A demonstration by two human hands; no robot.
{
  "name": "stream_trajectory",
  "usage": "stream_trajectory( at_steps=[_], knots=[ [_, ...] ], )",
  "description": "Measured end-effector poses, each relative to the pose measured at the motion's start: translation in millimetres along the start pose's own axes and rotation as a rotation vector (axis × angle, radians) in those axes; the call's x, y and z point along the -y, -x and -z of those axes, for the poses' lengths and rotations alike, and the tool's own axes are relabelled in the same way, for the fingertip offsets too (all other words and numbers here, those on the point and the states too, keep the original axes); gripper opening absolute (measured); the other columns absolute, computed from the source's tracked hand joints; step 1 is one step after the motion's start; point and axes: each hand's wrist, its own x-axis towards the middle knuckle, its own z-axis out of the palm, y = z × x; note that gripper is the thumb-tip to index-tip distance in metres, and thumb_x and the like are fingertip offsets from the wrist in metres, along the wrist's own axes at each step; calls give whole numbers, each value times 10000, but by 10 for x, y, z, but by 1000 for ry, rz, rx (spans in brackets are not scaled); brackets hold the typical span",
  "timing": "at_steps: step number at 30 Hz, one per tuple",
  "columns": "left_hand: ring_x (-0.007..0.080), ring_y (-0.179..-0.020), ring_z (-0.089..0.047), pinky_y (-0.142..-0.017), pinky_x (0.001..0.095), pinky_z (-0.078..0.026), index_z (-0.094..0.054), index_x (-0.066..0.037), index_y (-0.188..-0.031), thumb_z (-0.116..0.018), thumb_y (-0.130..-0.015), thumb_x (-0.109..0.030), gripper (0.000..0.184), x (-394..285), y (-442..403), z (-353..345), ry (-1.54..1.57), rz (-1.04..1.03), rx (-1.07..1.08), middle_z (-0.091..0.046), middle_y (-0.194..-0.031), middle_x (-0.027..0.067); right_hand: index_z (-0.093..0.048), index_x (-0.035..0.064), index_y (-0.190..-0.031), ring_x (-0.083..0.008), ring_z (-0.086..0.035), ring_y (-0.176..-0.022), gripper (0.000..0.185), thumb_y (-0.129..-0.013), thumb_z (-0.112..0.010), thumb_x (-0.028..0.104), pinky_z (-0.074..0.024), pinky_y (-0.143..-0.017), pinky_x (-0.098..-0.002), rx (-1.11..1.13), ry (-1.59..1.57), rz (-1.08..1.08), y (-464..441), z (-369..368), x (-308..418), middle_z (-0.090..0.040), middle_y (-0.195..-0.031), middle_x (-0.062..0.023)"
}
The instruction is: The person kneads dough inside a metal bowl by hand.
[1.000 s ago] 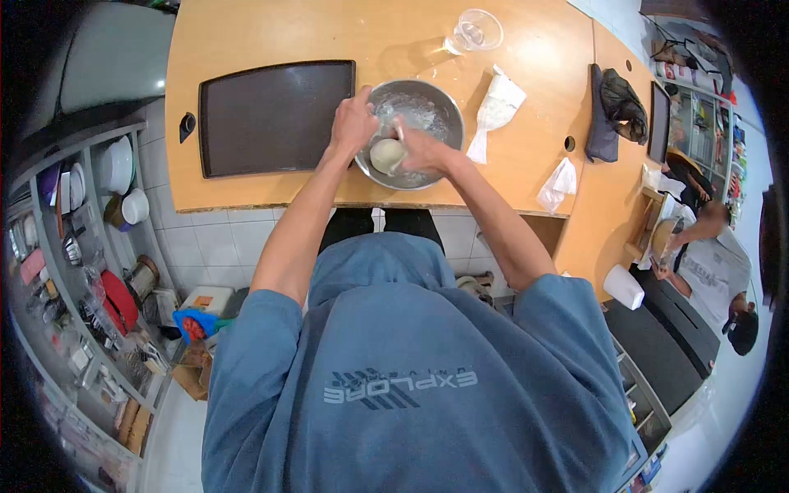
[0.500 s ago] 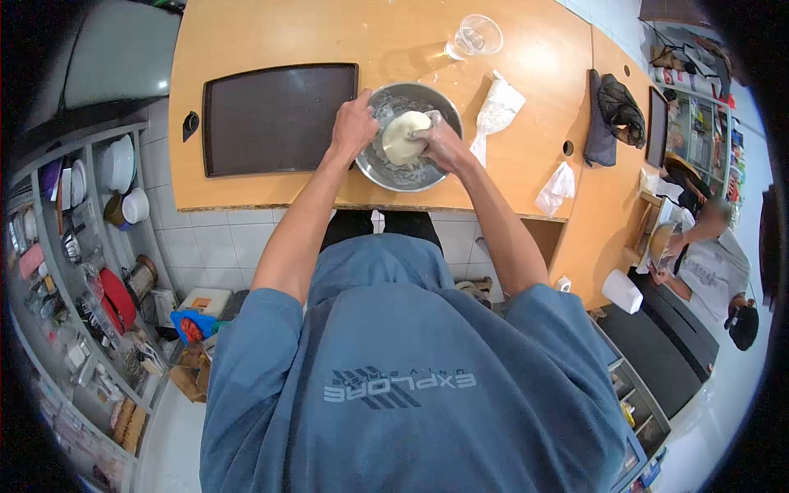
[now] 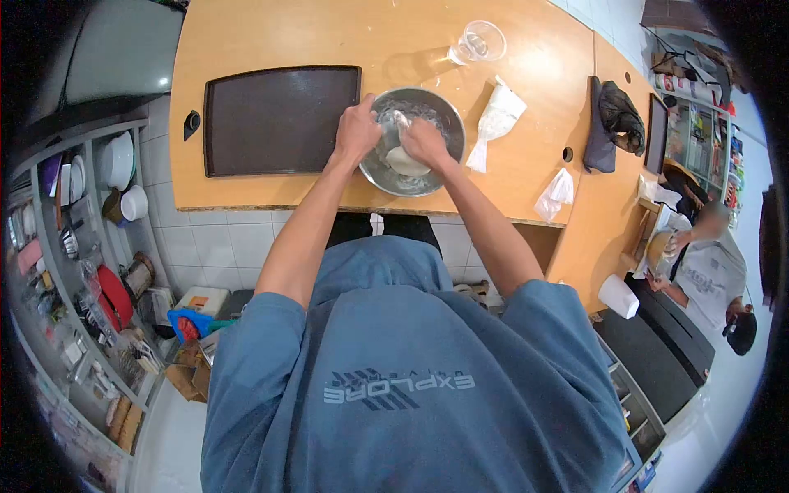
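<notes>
A metal mixing bowl (image 3: pixel 454 123) stands near the front edge of the wooden table, its inside smeared with white flour. My left hand (image 3: pixel 358 131) grips the bowl's left rim, fingers closed around it. Inside the bowl lies a pale lump of dough (image 3: pixel 407 163), partly covered by my right hand (image 3: pixel 424 143). That hand is curled over the dough, its fingertips coated white and partly hidden.
Left of the bowl lies a dark baking tray (image 3: pixel 283 123). A clear plastic cup (image 3: pixel 479 43) stands behind, and a white bag (image 3: pixel 498 119) and a smaller plastic bag (image 3: pixel 555 195) lie to the right. Another person (image 3: pixel 699 263) works at far right.
The dough, lifted up in my right hand before, is now lower in the bowl. My right hand has turned and moved slightly left over it; my left hand keeps the rim.
</notes>
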Motion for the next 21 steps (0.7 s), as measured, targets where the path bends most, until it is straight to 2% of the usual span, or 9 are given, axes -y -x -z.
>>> stream_trajectory(
  at_steps=[1, 4, 7, 10, 13, 16, 21],
  knots=[
    [516, -904, -648, -757, 580, -519, -598, -16, -1115, -598, -849, -29, 267, -46, 18, 14, 1, 8, -3, -672, -871, 318, -712, -38, -1030, -504, -657, -1021, 480, -976, -515, 396, -513, -905, -570, -15, 29, -59, 49, -9, 81, -690, -1030, -317],
    [513, -923, -646, -783, 579, -514, -602, -25, -1147, -595, -865, -50, 284, -66, 28, 26, -25, 35, 39, -675, -897, 316, -719, 1, -990, -476, -653, -1049, 386, -939, -556, 347, -521, -899, -572, -328, 135, 121, 199, -189, 160, -691, -1043, -267],
    [514, -925, -643, -792, 591, -506, -594, -27, -1156, -592, -876, -64, 282, -93, 16, 22, -45, 36, 71, -672, -895, 318, -714, 38, -985, -433, -642, -1063, 306, -896, -588, 302, -528, -871, -565, -300, 285, 89, 296, -302, 235, -675, -1074, -212],
    [519, -914, -639, -781, 603, -500, -581, -26, -1146, -592, -877, -62, 272, -112, 40, 23, -54, 53, 82, -666, -877, 320, -700, 27, -990, -431, -646, -979, 285, -880, -604, 273, -524, -852, -550, -336, 227, 73, 336, -318, 306, -681, -991, -226],
    [521, -902, -637, -768, 606, -496, -573, -24, -1130, -593, -874, -57, 259, -88, 18, 29, -52, 48, 81, -662, -859, 321, -698, 36, -955, -412, -642, -953, 250, -860, -617, 253, -525, -838, -513, -498, 264, 125, 307, -445, 260, -679, -990, -202],
    [527, -866, -638, -741, 609, -501, -574, -21, -1094, -589, -859, -37, 235, -64, -11, -29, -30, 28, 72, -657, -837, 327, -692, 46, -921, -398, -641, -925, 239, -834, -637, 263, -523, -827, -493, -465, 236, 148, 192, -437, 188, -677, -966, -187],
    [531, -848, -637, -722, 612, -499, -569, -12, -1058, -579, -864, -27, 195, -82, -20, 20, -5, 27, 95, -654, -823, 330, -708, 72, -905, -374, -665, -949, 255, -827, -647, 307, -546, -782, -511, -515, 257, 171, -32, -498, 82, -693, -952, -166]
  ],
)
